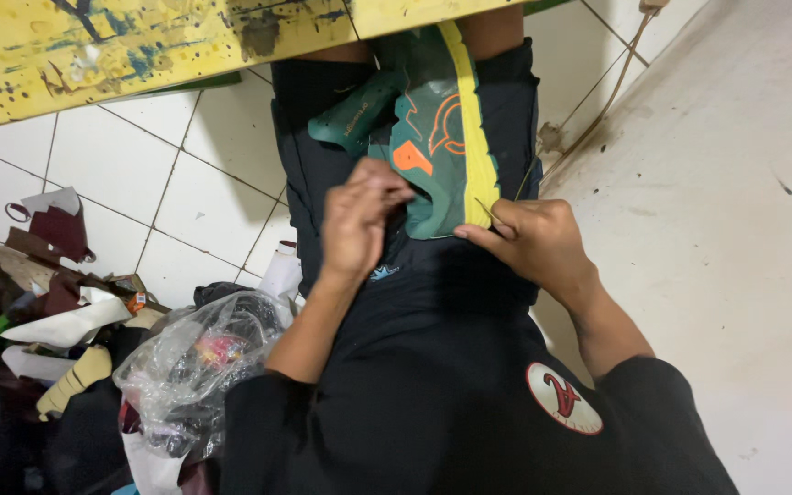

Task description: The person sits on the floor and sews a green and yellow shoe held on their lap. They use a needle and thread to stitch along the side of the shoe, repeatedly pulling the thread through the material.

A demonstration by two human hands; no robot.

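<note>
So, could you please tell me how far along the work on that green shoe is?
The green shoe already has its yellow sole on. In hand: the left hand steadies the shoe while the right hand holds a thin needle-like tool at the sole's edge. How much of the edge remains cannot be told.

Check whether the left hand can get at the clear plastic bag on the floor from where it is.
Probably yes: the left hand rests on the green shoe, and the clear plastic bag lies beside that arm, with nothing between them.
</note>
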